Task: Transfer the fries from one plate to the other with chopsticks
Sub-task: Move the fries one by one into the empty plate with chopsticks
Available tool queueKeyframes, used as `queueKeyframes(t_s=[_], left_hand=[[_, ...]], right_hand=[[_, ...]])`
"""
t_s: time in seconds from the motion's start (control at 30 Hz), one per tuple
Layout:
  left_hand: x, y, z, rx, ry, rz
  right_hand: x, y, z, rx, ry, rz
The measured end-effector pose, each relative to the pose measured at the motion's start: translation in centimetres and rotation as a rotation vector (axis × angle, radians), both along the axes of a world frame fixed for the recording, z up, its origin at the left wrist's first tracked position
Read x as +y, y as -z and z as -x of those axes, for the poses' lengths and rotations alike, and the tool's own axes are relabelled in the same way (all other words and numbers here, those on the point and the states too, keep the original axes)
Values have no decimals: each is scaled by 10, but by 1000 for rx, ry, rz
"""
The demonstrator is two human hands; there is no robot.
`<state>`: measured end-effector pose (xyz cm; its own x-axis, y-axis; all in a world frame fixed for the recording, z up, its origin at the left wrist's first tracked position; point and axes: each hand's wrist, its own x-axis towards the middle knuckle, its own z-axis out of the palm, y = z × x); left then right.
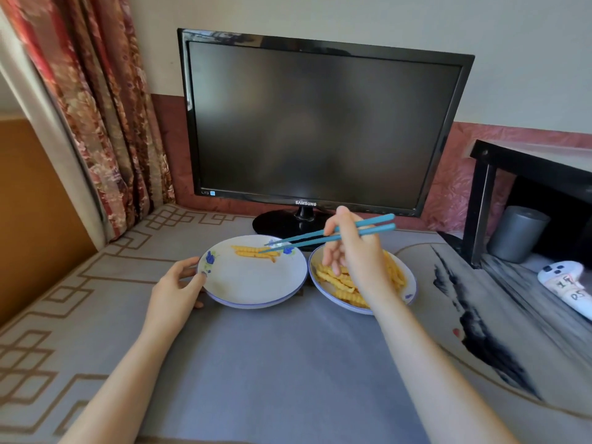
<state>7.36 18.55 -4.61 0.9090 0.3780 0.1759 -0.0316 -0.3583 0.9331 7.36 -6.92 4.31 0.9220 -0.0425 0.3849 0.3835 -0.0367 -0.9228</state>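
1. A few crinkle-cut fries (254, 252) lie on the far part of the left plate (253, 283), right at the tips of the blue chopsticks (330, 235); whether the tips touch or pinch a fry cannot be told.
2. The heap of fries (339, 283) fills the right plate (408, 293), directly under the right hand's fingers (333, 257).
3. The right hand (352, 251) grips the chopsticks mid-shaft, fingers wrapped around both sticks; the two sticks run nearly parallel and close together, slanting down and leftward from the fingers to the left plate.
4. The left hand (177, 286) holds the left plate's near-left rim, thumb on top of the edge and the other fingers curled beside and beneath it.
5. The two plates stand side by side, rims just about touching, on the grey counter (272, 363) between the two forearms.
6. Beyond the right hand's fingers stands a dark monitor (320, 123), its round base just behind the plates.
7. Off to the left of the left hand's fingers hangs a floral curtain (105, 116).
8. Well to the right of the right hand's fingers are a black shelf (512, 161), a grey cylinder (515, 233) under it, and a white remote (567, 286) nearer the counter's edge.
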Motion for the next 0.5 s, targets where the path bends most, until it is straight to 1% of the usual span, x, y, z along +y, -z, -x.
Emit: queueKeyframes(t_s=[0.1,0.23,0.37,0.5], left_hand=[[0,0,0,-3,1,9],[0,-1,1,-8,2,15],[-1,-1,0,-7,-2,15],[0,-1,0,-3,-3,14]], right_hand=[[13,9,-8,13,-10,84],[18,16,-11,1,5,129],[17,19,-14,19,20,116],[17,21,-13,53,53,48]])
